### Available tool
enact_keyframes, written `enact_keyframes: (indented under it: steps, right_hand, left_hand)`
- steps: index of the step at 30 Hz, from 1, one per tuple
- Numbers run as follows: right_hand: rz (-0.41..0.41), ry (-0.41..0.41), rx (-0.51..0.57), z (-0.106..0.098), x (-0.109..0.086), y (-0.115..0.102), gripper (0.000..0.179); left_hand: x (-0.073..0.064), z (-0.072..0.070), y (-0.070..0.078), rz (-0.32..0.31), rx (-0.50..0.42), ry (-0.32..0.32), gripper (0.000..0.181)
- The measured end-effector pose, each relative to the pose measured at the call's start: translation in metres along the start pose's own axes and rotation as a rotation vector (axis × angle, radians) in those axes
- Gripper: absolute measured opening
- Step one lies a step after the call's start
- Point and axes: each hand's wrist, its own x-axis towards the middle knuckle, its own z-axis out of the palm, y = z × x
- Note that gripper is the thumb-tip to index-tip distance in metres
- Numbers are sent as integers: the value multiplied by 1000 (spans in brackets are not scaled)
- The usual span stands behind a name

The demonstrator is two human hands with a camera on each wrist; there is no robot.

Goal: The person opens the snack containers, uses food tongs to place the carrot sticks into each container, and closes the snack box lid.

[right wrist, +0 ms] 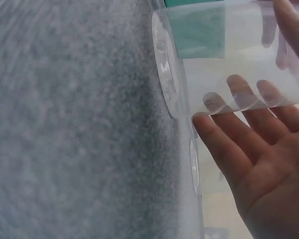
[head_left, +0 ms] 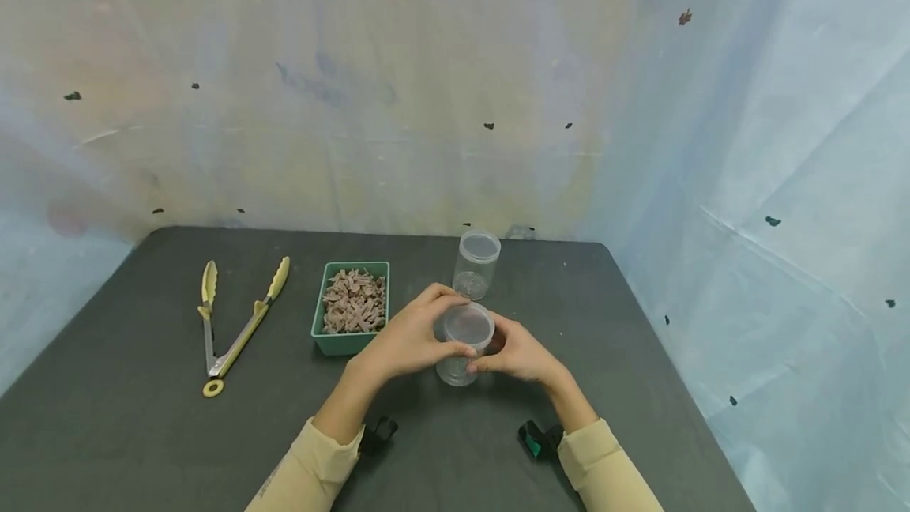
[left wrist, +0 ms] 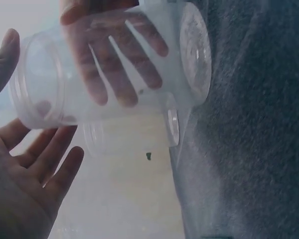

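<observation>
Yellow sleeves (head_left: 306, 468) lie nearest; past them, the left hand (head_left: 414, 334) and right hand (head_left: 517, 352) curl part-way round the near jar (head_left: 467, 327), just beside the far jar (head_left: 476, 265). Slick sides might let it slip, and a bump could tip the far jar.

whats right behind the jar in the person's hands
Seen from the head view, a second clear jar stands upright there on the table. The patch between them is mostly covered by the held jar and left hand.
</observation>
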Motion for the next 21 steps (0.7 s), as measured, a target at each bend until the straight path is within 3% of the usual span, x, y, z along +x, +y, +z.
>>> enact_keyframes:
  steps: [5, 11, 15, 21]
  right_hand:
    - [-11, 0, -3, -4, 5, -2, 81]
    - [7, 0, -8, -4, 5, -2, 84]
    - [24, 5, -11, -2, 3, -1, 85]
    - [36, 6, -5, -1, 1, 2, 83]
  left_hand:
    - [4, -3, 2, 9, -5, -16, 75]
    - [2, -13, -3, 60, -156, -116, 57]
    - [0, -18, -7, 90, -210, -162, 47]
    - [-2, -18, -10, 124, -205, -161, 40]
